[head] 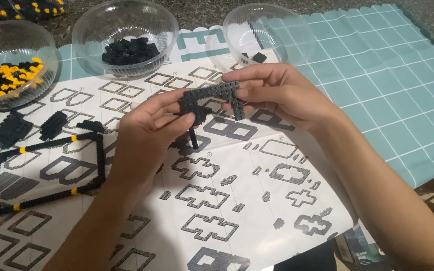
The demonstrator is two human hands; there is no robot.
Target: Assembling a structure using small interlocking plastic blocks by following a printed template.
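Both hands hold a small black brick assembly (212, 98) above the instruction sheet (257, 200). My left hand (149, 128) pinches its left lower part with thumb and fingers. My right hand (282, 95) grips its curved studded top strip from the right. A thin black piece hangs down from the assembly at the middle. A black frame with yellow joints (43, 173) lies flat on the sheet at the left.
Three clear bowls stand at the back: one with black and yellow bricks (6, 75), one with black bricks (126, 47), one nearly bare (269, 32). Two small black brick blocks (11, 129) lie left. A teal grid mat (388, 80) covers the right.
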